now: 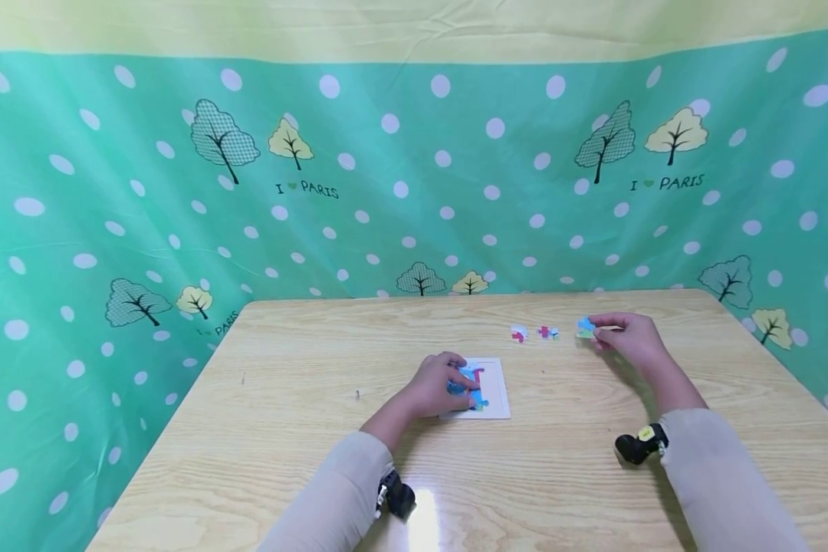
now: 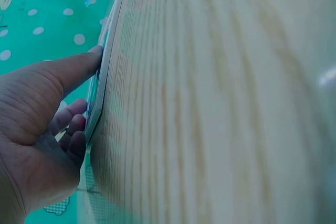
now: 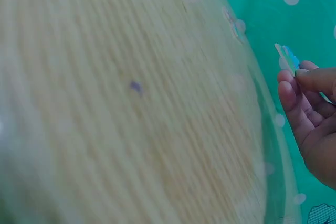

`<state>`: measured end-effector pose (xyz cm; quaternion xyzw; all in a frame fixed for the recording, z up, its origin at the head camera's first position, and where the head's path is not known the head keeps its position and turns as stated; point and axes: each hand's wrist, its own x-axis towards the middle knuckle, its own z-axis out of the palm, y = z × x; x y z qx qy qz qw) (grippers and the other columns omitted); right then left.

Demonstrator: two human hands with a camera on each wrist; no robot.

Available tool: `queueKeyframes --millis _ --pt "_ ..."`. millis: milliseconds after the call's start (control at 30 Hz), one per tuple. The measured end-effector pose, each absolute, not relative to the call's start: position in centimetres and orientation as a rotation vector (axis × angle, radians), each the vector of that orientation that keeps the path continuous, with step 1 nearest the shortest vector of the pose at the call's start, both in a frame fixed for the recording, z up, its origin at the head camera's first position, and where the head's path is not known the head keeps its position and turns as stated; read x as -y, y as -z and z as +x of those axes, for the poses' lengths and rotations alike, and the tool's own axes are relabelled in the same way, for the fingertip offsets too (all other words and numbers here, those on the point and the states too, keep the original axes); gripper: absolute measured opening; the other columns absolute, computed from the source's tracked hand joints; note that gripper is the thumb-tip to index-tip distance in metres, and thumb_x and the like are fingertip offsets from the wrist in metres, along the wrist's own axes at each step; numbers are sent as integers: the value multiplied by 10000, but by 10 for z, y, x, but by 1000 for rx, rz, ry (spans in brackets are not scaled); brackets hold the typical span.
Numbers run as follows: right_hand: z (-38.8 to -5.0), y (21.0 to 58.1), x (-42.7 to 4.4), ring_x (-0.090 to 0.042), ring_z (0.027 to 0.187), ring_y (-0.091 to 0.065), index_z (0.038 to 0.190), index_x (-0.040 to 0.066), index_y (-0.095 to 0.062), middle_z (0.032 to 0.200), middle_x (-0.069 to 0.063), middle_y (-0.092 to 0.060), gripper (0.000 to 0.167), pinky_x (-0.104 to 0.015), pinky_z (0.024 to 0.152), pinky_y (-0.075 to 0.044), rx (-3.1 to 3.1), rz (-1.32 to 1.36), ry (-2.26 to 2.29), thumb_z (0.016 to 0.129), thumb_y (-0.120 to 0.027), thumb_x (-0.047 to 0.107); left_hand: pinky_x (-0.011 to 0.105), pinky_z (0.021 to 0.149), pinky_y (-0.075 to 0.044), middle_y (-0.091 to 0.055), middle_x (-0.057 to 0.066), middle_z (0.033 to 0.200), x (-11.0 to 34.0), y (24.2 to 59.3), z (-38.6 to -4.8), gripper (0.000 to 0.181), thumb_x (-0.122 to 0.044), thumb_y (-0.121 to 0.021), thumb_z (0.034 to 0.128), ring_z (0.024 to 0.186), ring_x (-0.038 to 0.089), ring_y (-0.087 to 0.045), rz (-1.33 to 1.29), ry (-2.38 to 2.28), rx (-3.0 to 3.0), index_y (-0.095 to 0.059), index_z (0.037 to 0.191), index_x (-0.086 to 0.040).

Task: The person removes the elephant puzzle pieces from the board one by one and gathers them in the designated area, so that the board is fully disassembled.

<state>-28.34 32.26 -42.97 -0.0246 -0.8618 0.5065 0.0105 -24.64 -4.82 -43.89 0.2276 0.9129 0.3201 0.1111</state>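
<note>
A white puzzle tray (image 1: 498, 391) lies on the table, its left part filled with joined blue, red and green pieces. My left hand (image 1: 436, 386) rests over that left part, thumb and fingers spread and touching the pieces, some of which it hides. In the left wrist view the thumb (image 2: 79, 71) lies straight along the tray's edge. Off to the right, my right hand (image 1: 631, 337) pinches a blue and green puzzle piece (image 1: 584, 328) between thumb and fingers. The right wrist view shows this piece (image 3: 287, 57) held up, tilted, above the table.
Two loose puzzle pieces lie beyond the tray: a white and red piece (image 1: 519, 333) and a red, white and blue piece (image 1: 548, 332). The wooden table (image 1: 283, 460) ends at a green dotted curtain (image 1: 359, 230). Both wrists carry black cameras.
</note>
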Motion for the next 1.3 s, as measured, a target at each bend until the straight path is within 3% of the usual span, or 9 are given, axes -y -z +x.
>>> queueKeyframes --millis 267,533,900,1300 --pt "-299 439 -323 -56 790 -661 1379 -144 -550 1353 -372 -530 368 -219 717 -591 2746 -145 -1531 1028 -537 -35 438 1152 -362 -520 28 1488 48 440 -247 231 -252 -823 917 1392 292 -388 690 -912 -2693 -820 1145 -216" --pt "-307 440 -327 -123 792 -627 1345 -155 -572 1123 -271 -650 345 -243 677 -564 2823 -83 -1440 1024 -535 -37 438 1149 -369 -515 21 1491 48 440 -248 224 -268 -822 917 1393 286 -385 666 -914 -2695 -824 1135 -220" --pt "-306 439 -328 -331 1034 -585 1369 -113 -573 1246 -302 -591 432 -271 763 -541 2913 -36 -1312 971 -652 35 434 1136 -379 -522 31 1483 48 439 -246 227 -259 -826 913 1381 287 -392 675 -918 -2696 -824 1134 -207" --pt "-303 443 -328 -364 1051 -574 1332 -126 -600 1176 -280 -619 399 -344 835 -500 2913 -20 -1220 991 -661 72 428 1132 -386 -520 25 1479 49 440 -247 222 -257 -828 911 1373 282 -392 671 -925 -2690 -827 1129 -214"
